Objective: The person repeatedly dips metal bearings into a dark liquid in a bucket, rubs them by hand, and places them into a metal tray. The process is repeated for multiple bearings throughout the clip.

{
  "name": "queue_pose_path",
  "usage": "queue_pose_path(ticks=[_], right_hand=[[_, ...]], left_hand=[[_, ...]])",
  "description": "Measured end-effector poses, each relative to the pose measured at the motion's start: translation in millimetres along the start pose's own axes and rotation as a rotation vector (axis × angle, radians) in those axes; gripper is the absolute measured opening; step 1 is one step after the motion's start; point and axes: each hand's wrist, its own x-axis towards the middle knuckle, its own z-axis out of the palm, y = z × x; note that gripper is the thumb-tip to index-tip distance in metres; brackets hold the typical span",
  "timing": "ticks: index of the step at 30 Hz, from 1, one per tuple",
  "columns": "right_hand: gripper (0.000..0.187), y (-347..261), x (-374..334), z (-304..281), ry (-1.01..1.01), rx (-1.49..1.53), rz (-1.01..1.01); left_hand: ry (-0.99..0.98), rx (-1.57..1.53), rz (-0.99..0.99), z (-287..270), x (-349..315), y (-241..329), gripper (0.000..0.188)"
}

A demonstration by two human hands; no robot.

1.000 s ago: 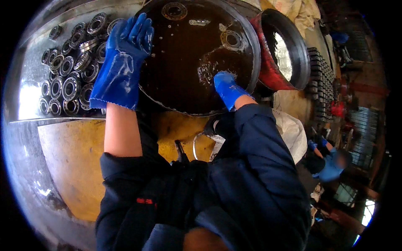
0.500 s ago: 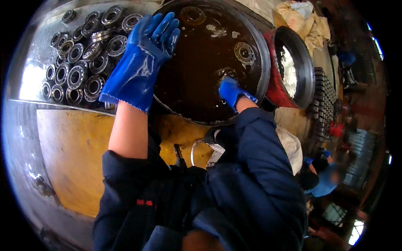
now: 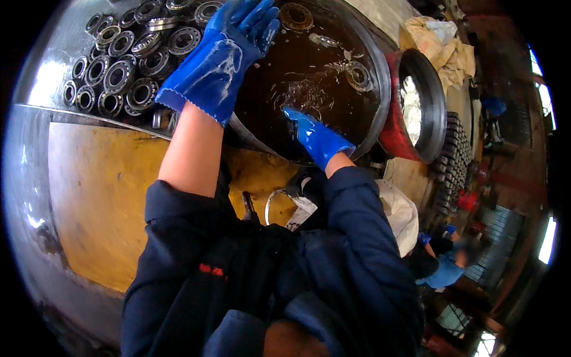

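Observation:
My left hand (image 3: 238, 41), in a wet blue rubber glove, lies open at the left rim of a round drum (image 3: 383, 104), fingers stretched toward the far side. It holds nothing visible. My right hand (image 3: 318, 137), gloved the same, reaches low over the dark liquid (image 3: 267, 98) in the drum. One finger points left along the surface; the other fingers are hidden in the liquid, so any grip cannot be seen. Ripples and bubbles spread just beyond it. One ring bearing (image 3: 359, 76) shows in the liquid at the right, another bearing (image 3: 297, 16) at the far side.
Many steel bearings (image 3: 119, 77) lie heaped on a metal table to the left. A red-sided drum (image 3: 397, 113) stands to the right, near crumpled sacks (image 3: 443, 50) and stacked small metal parts (image 3: 449, 160). A yellow board (image 3: 101, 196) is at near left. Another person (image 3: 446, 268) works at far right.
My right hand has moved left, and more of its glove shows above the liquid. Fresh ripples appear beyond it. My left hand stays open at the rim; the whole view has shifted slightly.

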Motion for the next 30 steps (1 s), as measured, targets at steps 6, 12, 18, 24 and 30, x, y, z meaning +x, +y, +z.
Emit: queue_pose_path(ticks=[6, 12, 18, 24, 30], right_hand=[[0.052, -38.3, -21.1, -14.7, 0.032, 0.34, -0.109], [0.057, -26.8, -19.5, -4.1, 0.077, 0.077, -0.002], [0.064, -39.4, -30.4, -0.3, 0.001, 0.2, -0.064], [0.06, -7.1, -6.3, 13.7, 0.047, -0.023, -0.117], [0.059, 1.1, -29.0, 31.3, 0.075, 0.077, -0.013]], left_hand=[[0.448, 0.05, 0.066, 12.1, 18.4, 5.5, 0.036], [0.176, 0.023, 0.043, 4.8, 8.6, -0.6, 0.044], [0.149, 0.649, 0.117, 19.4, -23.3, -27.3, 0.038], [0.202, 1.322, -0.014, -60.9, -60.6, -114.5, 0.042], [0.322, 2.391, -0.386, -64.8, -98.0, -114.4, 0.029]])
